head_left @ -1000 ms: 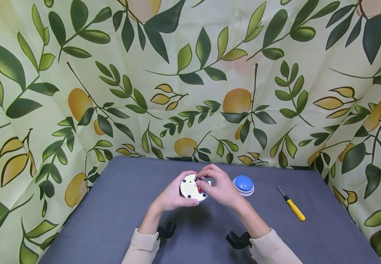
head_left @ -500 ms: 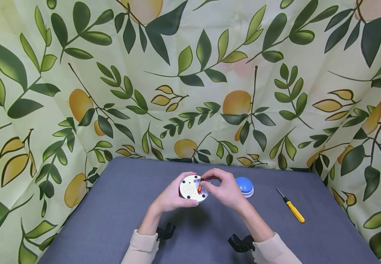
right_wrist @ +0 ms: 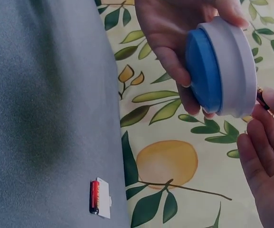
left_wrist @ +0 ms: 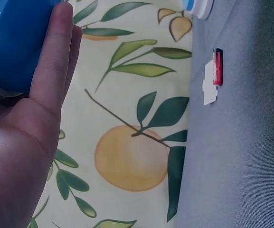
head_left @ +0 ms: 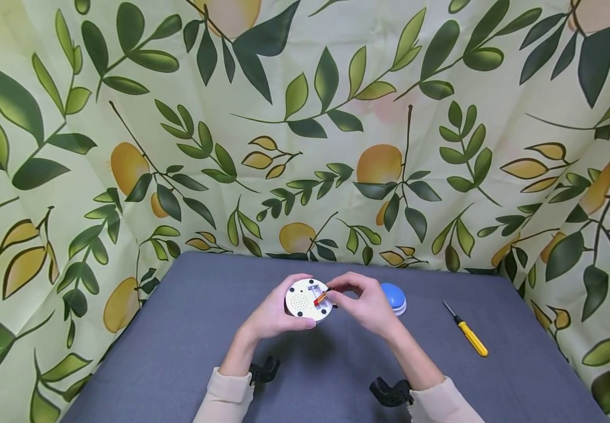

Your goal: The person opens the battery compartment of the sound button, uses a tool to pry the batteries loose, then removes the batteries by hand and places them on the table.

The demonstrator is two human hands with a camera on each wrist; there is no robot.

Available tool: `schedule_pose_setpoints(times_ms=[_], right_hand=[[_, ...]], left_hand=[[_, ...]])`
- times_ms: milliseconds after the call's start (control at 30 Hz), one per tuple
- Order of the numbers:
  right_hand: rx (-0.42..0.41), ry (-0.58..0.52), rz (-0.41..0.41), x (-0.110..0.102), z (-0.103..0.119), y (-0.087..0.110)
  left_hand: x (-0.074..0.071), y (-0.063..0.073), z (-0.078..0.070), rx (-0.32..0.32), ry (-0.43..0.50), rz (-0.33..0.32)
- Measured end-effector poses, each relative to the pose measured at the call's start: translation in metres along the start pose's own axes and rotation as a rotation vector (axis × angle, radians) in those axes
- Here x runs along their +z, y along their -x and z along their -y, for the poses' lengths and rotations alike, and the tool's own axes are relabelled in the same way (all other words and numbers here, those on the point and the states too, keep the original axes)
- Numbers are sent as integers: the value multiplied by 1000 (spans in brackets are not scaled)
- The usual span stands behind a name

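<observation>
blue-grey worktop (head_left: 178,329), fine woven-looking surface; domed button, screwdriver, battery and flat white piece on it.

blue-domed button (head_left: 392,296) on white base, dome up, toward far edge, right of centre; partly hidden in head view. screwdriver (head_left: 465,329) farther right, apart from button: yellow handle angled to the near right, black collar, slim metal shaft toward far left. wrist views add red battery (right_wrist: 94,197), dark at one end, lying along a long edge of flat white piece (right_wrist: 104,199), small tab on its other side; overlap or mere contact, cannot tell.
</observation>
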State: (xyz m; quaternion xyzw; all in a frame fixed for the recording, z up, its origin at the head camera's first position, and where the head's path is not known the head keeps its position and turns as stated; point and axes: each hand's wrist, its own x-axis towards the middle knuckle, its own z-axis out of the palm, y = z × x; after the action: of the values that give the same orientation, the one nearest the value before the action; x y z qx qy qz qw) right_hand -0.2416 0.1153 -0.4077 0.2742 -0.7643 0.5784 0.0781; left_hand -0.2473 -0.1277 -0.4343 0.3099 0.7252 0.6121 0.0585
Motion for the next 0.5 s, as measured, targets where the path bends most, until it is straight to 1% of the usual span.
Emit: schedule_pose_setpoints(times_ms=[233,400,500], right_hand=[[57,32,29,-8,1,2],[93,33,53,-14,0,4],[109,35,47,-17,-2,6]], left_hand=[[0,-1,-1,-7,-8,-1],[0,-1,1,-7,-22,-7],[0,-1,2,-7,-28,-9]])
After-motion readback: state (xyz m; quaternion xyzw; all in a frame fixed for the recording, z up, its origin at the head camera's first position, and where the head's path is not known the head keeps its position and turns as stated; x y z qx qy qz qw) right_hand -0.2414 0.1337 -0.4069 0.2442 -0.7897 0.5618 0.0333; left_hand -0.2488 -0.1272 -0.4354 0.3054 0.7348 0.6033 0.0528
